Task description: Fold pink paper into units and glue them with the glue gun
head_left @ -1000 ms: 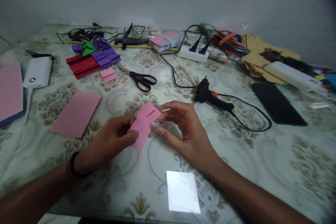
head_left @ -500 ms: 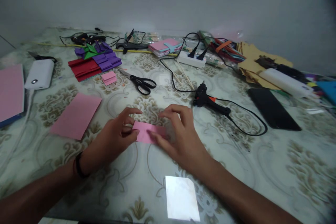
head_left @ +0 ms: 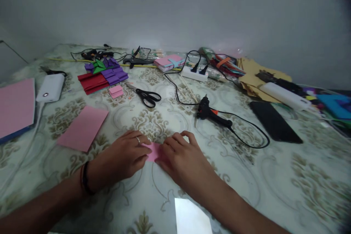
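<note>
A small pink paper strip (head_left: 154, 152) lies on the table between my hands, largely covered by them. My left hand (head_left: 130, 153), with a ring on one finger, has its fingers closed on the strip's left end. Bent over the right end is my right hand (head_left: 182, 155), thumb and fingers pressed to the paper. A larger pink sheet (head_left: 83, 128) rests to the left. Beyond my hands are black-handled scissors (head_left: 146, 97), a small folded pink piece (head_left: 116, 91) and a black glue gun (head_left: 211, 112).
Red folded paper (head_left: 91, 82) and purple folded paper (head_left: 115, 75) sit at the back left. A white power bank (head_left: 51, 87) with a cable is on the left. The glue gun's cord loops towards a black phone (head_left: 275, 121). A white power strip (head_left: 194, 74) stands at the back.
Both hands have closed in on the pink strip, covering more of it; the right fingers have come down onto its right end. The view has tilted up slightly.
</note>
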Demonstrator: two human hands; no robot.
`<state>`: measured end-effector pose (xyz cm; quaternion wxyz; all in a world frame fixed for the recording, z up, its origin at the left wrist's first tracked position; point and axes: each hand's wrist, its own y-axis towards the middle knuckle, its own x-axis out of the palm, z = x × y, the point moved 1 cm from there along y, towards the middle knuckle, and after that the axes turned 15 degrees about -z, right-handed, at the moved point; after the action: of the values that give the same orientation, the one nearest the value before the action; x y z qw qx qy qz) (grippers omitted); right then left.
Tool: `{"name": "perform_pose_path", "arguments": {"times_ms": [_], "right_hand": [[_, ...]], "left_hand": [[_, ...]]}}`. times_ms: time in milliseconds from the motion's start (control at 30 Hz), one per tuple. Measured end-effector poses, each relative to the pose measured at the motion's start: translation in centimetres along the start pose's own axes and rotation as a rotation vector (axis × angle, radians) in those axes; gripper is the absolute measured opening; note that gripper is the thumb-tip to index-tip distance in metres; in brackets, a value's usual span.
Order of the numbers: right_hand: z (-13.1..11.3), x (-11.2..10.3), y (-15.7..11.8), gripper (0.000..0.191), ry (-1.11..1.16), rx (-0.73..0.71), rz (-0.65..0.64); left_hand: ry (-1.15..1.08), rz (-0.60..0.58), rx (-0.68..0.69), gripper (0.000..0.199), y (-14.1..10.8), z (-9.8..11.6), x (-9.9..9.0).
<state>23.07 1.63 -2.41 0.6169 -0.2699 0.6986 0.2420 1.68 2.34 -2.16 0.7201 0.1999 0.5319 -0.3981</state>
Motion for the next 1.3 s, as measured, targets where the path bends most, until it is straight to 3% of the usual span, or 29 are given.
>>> {"name": "perform_pose_path", "arguments": {"times_ms": [67, 167, 400, 533, 767, 1033, 1300], "right_hand": [[0.0, 0.0, -0.1, 0.020, -0.026, 0.020, -0.035], [0.2, 0.1, -0.1, 0.019, 0.013, 0.051, -0.097], [1.4, 0.4, 0.6, 0.015, 0.411, 0.063, -0.216], [2.2, 0.3, 0.6, 0.014, 0.468, 0.078, -0.182], [1.4, -0.8, 0.1, 0.011, 0.374, -0.001, 0.037], [0.4, -0.8, 0.0, 0.011, 0.351, -0.089, 0.015], [0.6, -1.3, -0.4, 0.013, 0.554, -0.026, -0.007]], "left_hand": [[0.066, -0.052, -0.019, 0.013, -0.5, 0.8, 0.0], [0.116, -0.093, -0.057, 0.032, -1.5, 1.4, 0.2], [0.064, -0.084, 0.116, 0.047, -2.3, 0.7, 1.0], [0.060, -0.052, 0.116, 0.049, -2.1, 0.1, 1.5], [0.004, -0.036, 0.126, 0.051, -2.3, 0.0, 2.2], [0.007, -0.011, 0.131, 0.050, -2.3, 0.0, 2.4], [0.054, -0.042, 0.114, 0.052, -2.6, 0.1, 2.1]]}}
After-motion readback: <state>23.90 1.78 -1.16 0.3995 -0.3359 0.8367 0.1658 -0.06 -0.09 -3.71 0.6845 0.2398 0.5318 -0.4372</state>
